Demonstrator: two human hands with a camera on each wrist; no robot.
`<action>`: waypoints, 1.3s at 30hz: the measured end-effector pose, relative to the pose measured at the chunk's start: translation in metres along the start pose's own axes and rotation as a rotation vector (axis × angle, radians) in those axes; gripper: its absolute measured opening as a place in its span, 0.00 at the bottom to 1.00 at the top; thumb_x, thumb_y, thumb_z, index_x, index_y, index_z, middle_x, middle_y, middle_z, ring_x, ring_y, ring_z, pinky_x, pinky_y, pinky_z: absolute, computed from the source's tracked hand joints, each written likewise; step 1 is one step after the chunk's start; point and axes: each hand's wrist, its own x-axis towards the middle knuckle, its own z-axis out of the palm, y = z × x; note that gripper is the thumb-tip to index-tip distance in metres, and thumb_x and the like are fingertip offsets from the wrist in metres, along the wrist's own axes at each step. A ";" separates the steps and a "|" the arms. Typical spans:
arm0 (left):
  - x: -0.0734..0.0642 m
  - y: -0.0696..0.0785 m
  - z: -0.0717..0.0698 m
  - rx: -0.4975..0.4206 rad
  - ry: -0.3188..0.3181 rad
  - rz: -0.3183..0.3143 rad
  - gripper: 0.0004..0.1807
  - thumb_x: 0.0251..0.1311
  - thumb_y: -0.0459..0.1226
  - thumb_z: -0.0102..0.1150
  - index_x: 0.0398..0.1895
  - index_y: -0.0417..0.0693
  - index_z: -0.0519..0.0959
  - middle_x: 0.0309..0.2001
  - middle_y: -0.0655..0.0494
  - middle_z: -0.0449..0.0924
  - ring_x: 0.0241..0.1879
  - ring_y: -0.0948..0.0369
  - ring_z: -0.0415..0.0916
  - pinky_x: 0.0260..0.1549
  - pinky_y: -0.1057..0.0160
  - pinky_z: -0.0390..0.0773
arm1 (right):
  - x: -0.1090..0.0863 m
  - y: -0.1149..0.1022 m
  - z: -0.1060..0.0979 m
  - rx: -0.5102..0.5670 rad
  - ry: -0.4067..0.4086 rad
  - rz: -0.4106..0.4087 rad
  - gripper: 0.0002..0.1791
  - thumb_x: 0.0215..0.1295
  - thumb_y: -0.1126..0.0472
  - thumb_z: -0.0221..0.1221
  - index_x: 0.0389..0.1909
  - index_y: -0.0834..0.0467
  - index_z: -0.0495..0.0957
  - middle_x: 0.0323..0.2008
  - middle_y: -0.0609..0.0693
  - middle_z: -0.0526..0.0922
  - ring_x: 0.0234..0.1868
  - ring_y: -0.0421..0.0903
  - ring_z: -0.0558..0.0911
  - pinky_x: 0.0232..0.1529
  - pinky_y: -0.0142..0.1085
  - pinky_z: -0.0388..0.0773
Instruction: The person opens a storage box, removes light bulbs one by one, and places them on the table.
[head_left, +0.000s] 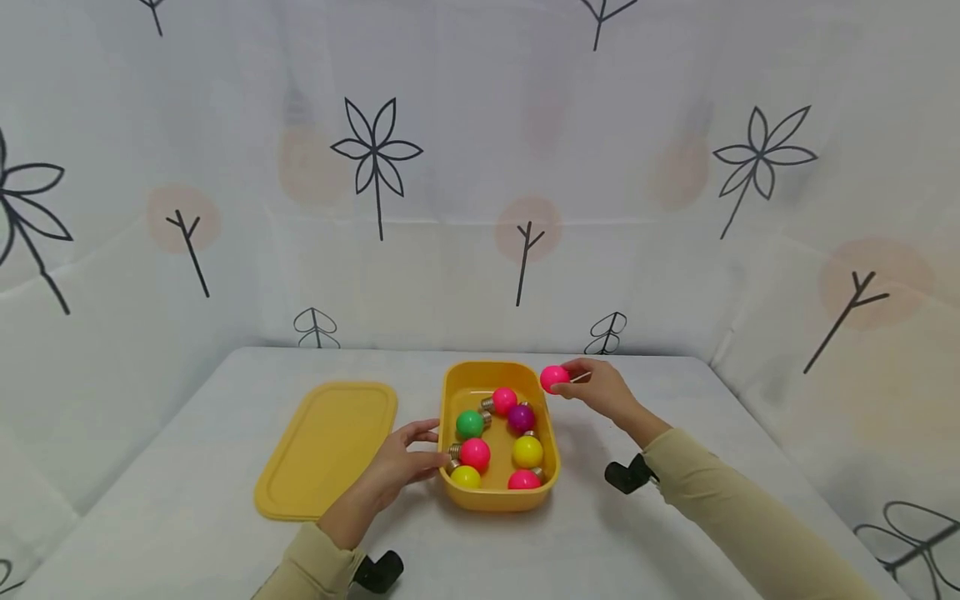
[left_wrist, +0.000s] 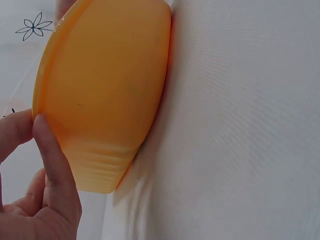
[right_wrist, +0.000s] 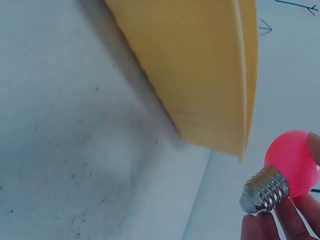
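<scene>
My left hand (head_left: 405, 461) pinches the left rim of a yellow plastic tub (head_left: 500, 500). Close up, the left wrist view has thumb and finger on the tub's edge (left_wrist: 42, 85). Several round bulbs with metal screw bases lie inside, among them a green bulb (head_left: 470, 424), a purple bulb (head_left: 521, 419), a yellow bulb (head_left: 527, 452) and a pink bulb (head_left: 475, 454). Beside the tub's far right corner, my right hand (head_left: 600, 387) holds another pink light bulb (right_wrist: 292, 162) in its fingers. That bulb's silver screw base (right_wrist: 265, 190) shows clearly in the right wrist view.
A flat yellow lid (head_left: 326, 450) lies on the white table (head_left: 480, 558) left of the tub. White cloth (head_left: 465, 275) printed with plants hangs behind and at the sides. Each wrist carries a black camera mount (head_left: 628, 475).
</scene>
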 end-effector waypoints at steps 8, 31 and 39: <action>0.002 -0.001 -0.001 -0.006 -0.006 0.001 0.36 0.48 0.35 0.70 0.63 0.46 0.67 0.49 0.47 0.70 0.38 0.57 0.76 0.39 0.61 0.80 | 0.005 0.017 -0.002 -0.016 0.029 0.051 0.28 0.56 0.53 0.65 0.53 0.64 0.73 0.46 0.58 0.76 0.43 0.53 0.76 0.43 0.43 0.78; 0.001 0.004 -0.002 -0.012 0.002 -0.014 0.36 0.49 0.35 0.69 0.63 0.46 0.67 0.49 0.47 0.70 0.36 0.57 0.76 0.40 0.62 0.80 | 0.030 0.057 0.011 -0.075 0.020 0.188 0.28 0.55 0.59 0.64 0.54 0.68 0.71 0.47 0.63 0.74 0.44 0.57 0.72 0.45 0.45 0.76; 0.002 0.004 -0.002 -0.022 0.001 -0.019 0.35 0.49 0.34 0.69 0.63 0.46 0.68 0.49 0.47 0.70 0.36 0.57 0.75 0.39 0.62 0.80 | 0.035 0.063 0.016 -0.125 -0.030 0.191 0.27 0.55 0.59 0.64 0.54 0.68 0.71 0.47 0.63 0.74 0.44 0.56 0.73 0.45 0.45 0.77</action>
